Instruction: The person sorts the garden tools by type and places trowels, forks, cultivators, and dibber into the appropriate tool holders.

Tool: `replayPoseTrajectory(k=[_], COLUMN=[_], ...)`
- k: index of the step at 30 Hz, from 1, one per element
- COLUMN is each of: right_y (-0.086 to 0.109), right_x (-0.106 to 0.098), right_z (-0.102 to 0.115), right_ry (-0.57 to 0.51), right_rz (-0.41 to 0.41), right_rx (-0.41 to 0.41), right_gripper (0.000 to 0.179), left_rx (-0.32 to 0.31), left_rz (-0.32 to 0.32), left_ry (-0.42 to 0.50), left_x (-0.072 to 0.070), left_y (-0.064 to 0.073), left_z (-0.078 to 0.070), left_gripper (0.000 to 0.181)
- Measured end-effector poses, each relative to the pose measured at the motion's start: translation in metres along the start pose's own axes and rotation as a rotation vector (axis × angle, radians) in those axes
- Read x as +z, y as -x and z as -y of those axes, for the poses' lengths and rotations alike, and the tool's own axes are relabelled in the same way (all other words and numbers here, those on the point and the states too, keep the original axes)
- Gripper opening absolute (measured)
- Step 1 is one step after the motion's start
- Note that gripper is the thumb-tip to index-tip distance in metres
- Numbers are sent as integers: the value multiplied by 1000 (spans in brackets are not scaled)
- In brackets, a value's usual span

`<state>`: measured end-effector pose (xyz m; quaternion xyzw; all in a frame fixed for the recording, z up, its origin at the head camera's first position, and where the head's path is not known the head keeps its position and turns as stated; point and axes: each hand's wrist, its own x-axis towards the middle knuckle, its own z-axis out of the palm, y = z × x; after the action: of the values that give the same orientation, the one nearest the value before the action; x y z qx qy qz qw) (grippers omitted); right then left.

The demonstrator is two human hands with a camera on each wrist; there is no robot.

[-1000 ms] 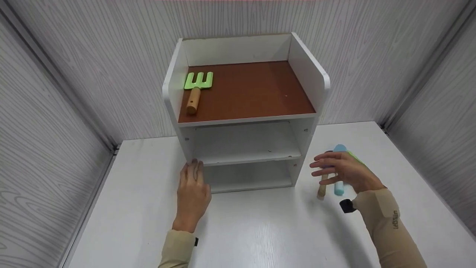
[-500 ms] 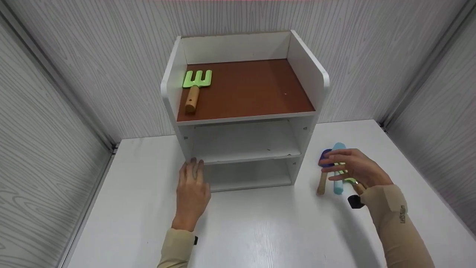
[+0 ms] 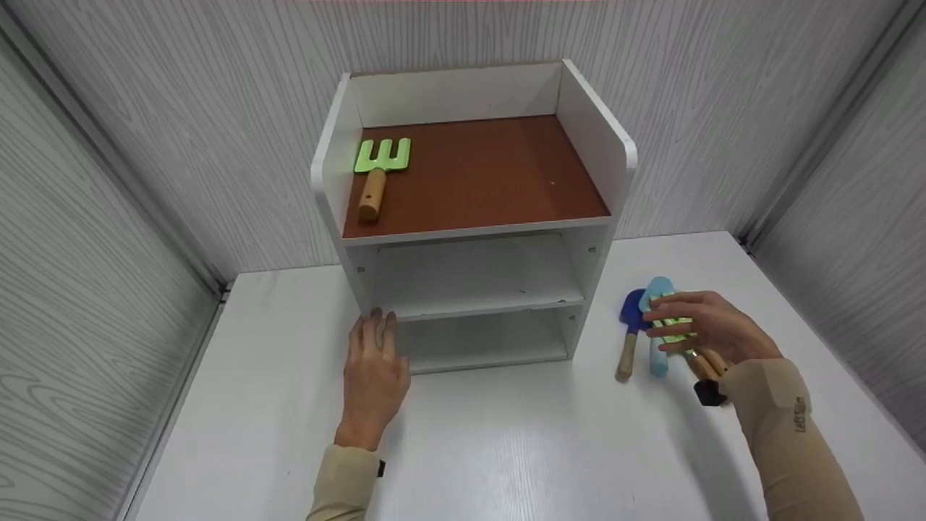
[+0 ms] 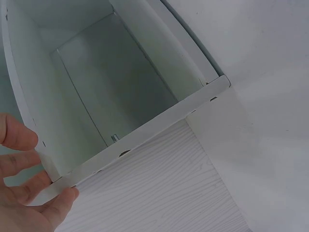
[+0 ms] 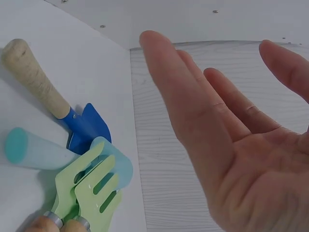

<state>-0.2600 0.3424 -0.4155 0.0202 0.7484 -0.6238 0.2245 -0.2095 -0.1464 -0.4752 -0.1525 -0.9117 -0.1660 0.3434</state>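
In the head view my left hand [image 3: 374, 383] holds the front edge of the white shelf unit [image 3: 477, 233] at its left side panel. The left wrist view shows the fingertips [image 4: 62, 205] on both sides of that panel. My right hand [image 3: 716, 325] hovers over a group of garden tools at the right, fingers spread and nothing held. Under it lie a dark blue hand trowel [image 3: 628, 351] with a wooden handle, a light blue tool [image 3: 658, 362], and two light green hand forks [image 5: 99, 193] with wooden handles, overlapping each other.
Another green hand fork [image 3: 373, 192] lies at the left on the unit's brown top. Two white compartments open below that top. The unit stands on a white table [image 3: 477, 441], with grey wood-grain walls [image 3: 217, 108] behind and on both sides.
My right hand has moved to the right across the tools, uncovering the dark blue trowel and more of the green forks. The left hand has stayed at the unit's edge.
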Motion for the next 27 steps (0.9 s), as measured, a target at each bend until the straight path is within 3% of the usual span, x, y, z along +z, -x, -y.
replayPoseTrajectory(k=[18,27], right_y=[4,6], right_x=[-22,-36], right_z=[-10,-15], right_ry=[-9,-64], right_rz=[-37,-26], right_rx=[70,92], right_gripper=[56,43], left_rx=[-19,-17], left_rz=[22,15], left_ry=[8,13], left_x=[-1,-1], left_y=[1,0], left_z=[-1,-1], left_gripper=[57,56])
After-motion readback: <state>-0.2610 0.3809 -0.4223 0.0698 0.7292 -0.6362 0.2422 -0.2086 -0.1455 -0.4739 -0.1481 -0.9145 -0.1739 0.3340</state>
